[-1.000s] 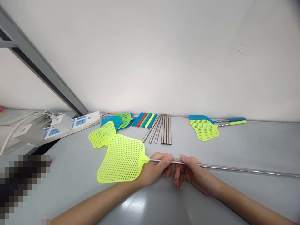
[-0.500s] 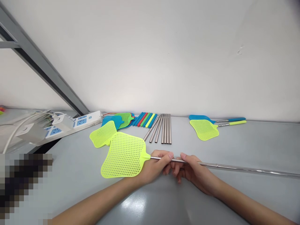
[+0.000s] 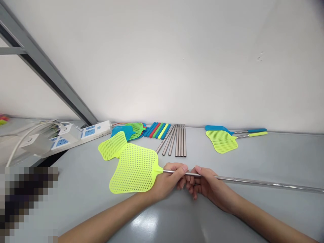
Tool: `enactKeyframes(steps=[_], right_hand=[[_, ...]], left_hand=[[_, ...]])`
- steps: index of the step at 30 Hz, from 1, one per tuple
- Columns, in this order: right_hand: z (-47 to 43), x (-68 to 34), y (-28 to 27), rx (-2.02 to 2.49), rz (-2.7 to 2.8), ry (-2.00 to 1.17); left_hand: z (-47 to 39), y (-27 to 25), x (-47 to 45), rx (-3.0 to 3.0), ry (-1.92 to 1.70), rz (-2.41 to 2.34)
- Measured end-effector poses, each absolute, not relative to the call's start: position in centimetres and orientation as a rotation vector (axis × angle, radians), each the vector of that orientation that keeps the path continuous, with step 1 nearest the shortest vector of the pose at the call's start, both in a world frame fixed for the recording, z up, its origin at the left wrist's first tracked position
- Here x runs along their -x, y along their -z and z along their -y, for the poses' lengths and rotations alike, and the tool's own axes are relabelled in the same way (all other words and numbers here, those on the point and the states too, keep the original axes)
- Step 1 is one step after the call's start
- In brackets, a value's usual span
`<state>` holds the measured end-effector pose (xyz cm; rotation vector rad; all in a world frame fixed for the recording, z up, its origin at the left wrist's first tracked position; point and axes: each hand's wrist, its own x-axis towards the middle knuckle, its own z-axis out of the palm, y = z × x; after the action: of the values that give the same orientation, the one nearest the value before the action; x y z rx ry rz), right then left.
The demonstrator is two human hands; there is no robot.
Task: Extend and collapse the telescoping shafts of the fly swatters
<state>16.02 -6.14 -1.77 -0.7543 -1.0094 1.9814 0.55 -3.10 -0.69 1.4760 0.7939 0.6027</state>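
A yellow-green fly swatter [image 3: 135, 168] is held level above the table, its perforated head to the left and its long steel rod stretching out past the right edge of the view. My left hand [image 3: 172, 179] is closed on the rod just beside the head, thumb on top. Close to it, my right hand [image 3: 206, 182] pinches the same rod between thumb and fingers, with its other fingers curled below. The rod's far end is out of sight.
Behind lie loose swatter heads [image 3: 112, 146], coloured handle grips [image 3: 158, 130] and several steel rods [image 3: 180, 141]. Two swatters with handles, one yellow-green [image 3: 222, 141] and one blue [image 3: 217, 128], lie at right. A power strip [image 3: 95, 133] with plugs stands left, near the wall.
Both hands keep the same hold on the swatter's rod. The whole view has shifted very slightly; nothing else visibly moves.
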Motion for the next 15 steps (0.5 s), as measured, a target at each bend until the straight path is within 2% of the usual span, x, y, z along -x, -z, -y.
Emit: enactKeyframes(steps=[15], right_hand=[[6.2,-15.86,1.96,0.805,0.92,-1.984]], left_hand=[[3.21,0.29,-0.71,-1.51,-0.671,-0.824]])
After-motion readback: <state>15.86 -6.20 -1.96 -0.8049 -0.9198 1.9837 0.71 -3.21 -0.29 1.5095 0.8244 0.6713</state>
